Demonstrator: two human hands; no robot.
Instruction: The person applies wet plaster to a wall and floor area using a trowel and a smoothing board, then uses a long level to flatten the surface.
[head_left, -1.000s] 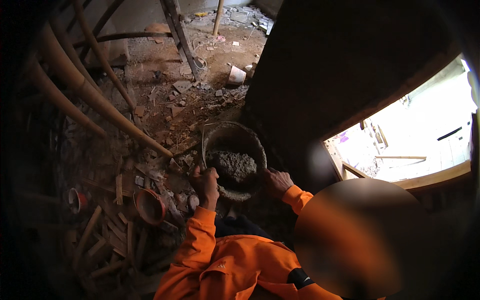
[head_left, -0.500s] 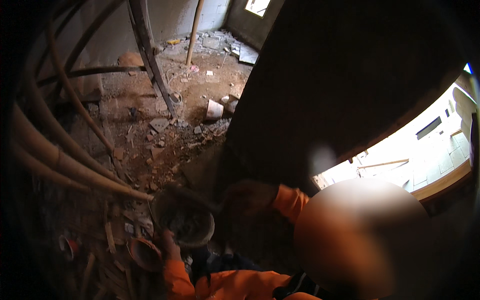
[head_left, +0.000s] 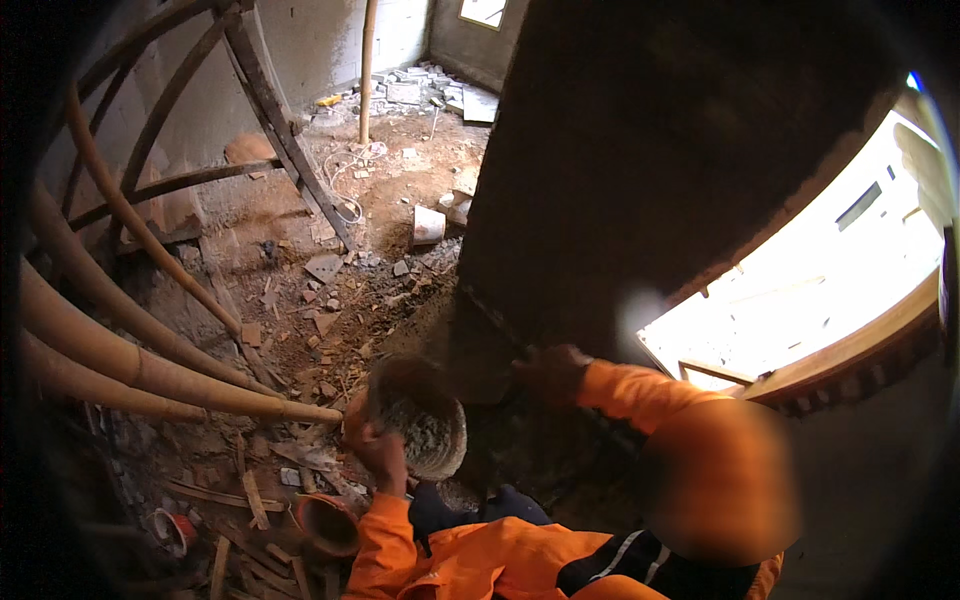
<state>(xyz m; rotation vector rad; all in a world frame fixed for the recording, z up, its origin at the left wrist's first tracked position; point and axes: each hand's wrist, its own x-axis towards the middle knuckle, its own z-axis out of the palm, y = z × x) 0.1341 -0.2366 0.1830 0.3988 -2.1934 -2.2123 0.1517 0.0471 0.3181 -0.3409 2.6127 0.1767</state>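
A person in an orange long-sleeved top occupies the near centre of the view, seen from above. The left hand [head_left: 372,445] is closed on the near-left rim of a round, dark metal pan [head_left: 418,420] filled with grey, lumpy mortar [head_left: 430,432]. The pan is held off the floor, tilted, just left of the foot of a dark rendered wall [head_left: 650,170] that fills the right half of the scene.

The right hand [head_left: 550,372] is apart from the pan, to its right, and lies against the lower face of that wall. The view here is dim and blurred, so it cannot be told whether this hand is closed on a tool or lies flat against the render.

Thick bamboo poles [head_left: 130,365] run from the left edge towards the pan, one pole's end stopping just left of the left hand. The bare earth floor [head_left: 300,230] is strewn with broken brick and rubble [head_left: 330,300]. A white bucket [head_left: 428,225] lies on its side at mid distance. An orange-brown bowl [head_left: 325,522] sits near, below the left hand. A slim upright pole [head_left: 367,70] stands at the far end. Bright daylight enters through an opening [head_left: 800,290] on the right.
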